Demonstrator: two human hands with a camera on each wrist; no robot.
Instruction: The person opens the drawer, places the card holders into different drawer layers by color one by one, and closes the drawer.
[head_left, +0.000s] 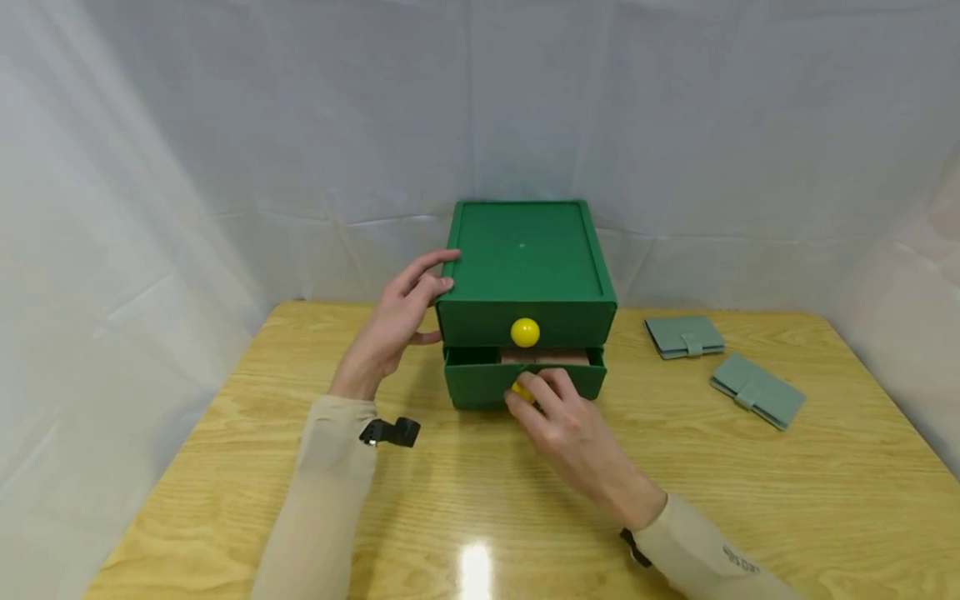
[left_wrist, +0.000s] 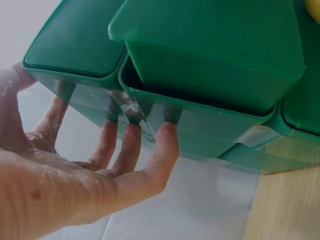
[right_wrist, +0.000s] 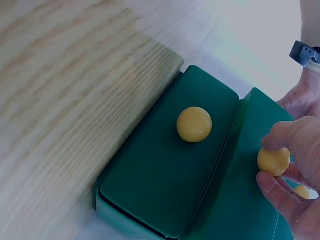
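At the middle of the wooden table [head_left: 750, 500], toward twelve o'clock from us, stands the green drawer box [head_left: 525, 258], and we have both hands on it. Our left hand [head_left: 393, 325] rests with straight, relaxed fingers [left_wrist: 162, 150] against the box's side at nine o'clock, bracing it without gripping. Our right hand [head_left: 562, 417] pinches the yellow knob [right_wrist: 273, 161] of the lower drawer [head_left: 480, 385], which stands a little way out; something pinkish shows inside, too hidden for us to name.

We judge the box to be stiff moulded plastic, light enough to slide on the smooth tabletop if pulled unbraced, which is why a steadying hand at the side makes sense. The round knob looks smooth and somewhat slippery, so a fingertip pinch behind its widest part seems the surest hold; the drawer front itself offers no other purchase.

Counting: one box, two drawers, two yellow knobs, the upper knob [head_left: 525, 332] untouched. At about three o'clock from the box lie two grey-green wallets [head_left: 684, 336], near each other but apart, each with a tab closure.
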